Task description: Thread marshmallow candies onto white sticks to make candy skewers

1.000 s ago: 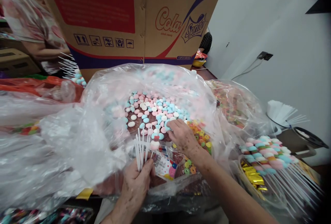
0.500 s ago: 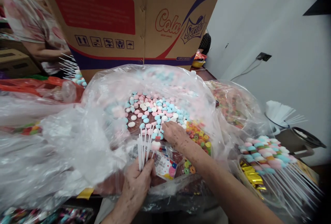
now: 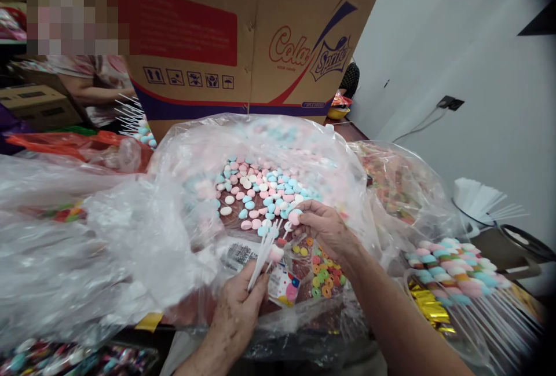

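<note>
My left hand (image 3: 241, 300) is closed around a bundle of thin white sticks (image 3: 263, 254). One of them bears a pale pink-and-white candy (image 3: 275, 253) with a small red ring candy (image 3: 281, 243) above it. Between the thumb and fingers of my right hand (image 3: 328, 231) is a pink marshmallow (image 3: 295, 217), close to that stick's tip; whether they touch I cannot tell. Behind both hands, loose pink, white and blue marshmallows (image 3: 247, 193) lie in an opened clear plastic bag (image 3: 191, 150). Colourful ring candies (image 3: 328, 277) sit below my right wrist.
A large cardboard box (image 3: 195, 92) stands behind the bag. At right, threaded candy skewers (image 3: 456, 266) rest over a container with gold packets (image 3: 430, 309), near more white sticks (image 3: 478, 199). Crumpled plastic (image 3: 108, 248) covers the left. Across the table is another person's arm (image 3: 93, 93).
My right hand has lifted a pink marshmallow from the pile and come to the stick. The bundle in my left hand now leans right. The view has shifted slightly.
</note>
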The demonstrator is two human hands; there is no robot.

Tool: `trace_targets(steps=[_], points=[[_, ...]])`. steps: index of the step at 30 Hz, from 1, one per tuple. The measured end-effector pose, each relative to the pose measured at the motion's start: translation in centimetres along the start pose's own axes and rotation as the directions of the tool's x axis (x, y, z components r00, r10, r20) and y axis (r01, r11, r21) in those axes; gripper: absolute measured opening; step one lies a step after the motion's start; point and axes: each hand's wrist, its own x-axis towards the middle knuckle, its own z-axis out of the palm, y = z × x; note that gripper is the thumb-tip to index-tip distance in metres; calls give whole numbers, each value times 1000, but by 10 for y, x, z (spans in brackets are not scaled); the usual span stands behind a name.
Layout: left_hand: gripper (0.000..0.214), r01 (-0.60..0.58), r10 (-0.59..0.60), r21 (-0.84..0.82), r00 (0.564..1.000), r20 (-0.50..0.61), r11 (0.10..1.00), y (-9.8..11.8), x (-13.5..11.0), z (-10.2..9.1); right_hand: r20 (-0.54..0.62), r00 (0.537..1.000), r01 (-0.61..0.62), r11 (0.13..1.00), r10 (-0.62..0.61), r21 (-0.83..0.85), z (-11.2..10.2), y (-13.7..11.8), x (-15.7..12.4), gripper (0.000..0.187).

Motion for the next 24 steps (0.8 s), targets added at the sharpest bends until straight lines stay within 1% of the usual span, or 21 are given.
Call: trace_targets(steps=[5, 10, 13, 18, 24], points=[[31, -13, 13, -6, 1000, -22, 1000, -3, 0, 0, 8, 1000, 6, 1000, -6, 25, 2, 2, 0, 27], [30, -7, 7, -15, 1000, -10, 1000, -4, 0, 1, -6, 1000, -7, 999, 7, 48, 0, 2, 3, 27], [30, -20, 19, -12, 1000, -13, 1000, -3, 0, 0, 1, 1000, 9, 999, -9, 48, -1, 2, 4, 26], [32, 4, -4, 16, 1000, 4, 1000, -3, 1, 0, 30, 999, 12, 1000, -12, 9, -1, 5, 4, 24], [34, 0, 0, 16, 1000, 20, 1000, -9, 3, 0, 66, 998, 19, 997, -14, -79, -4, 9, 6, 25]])
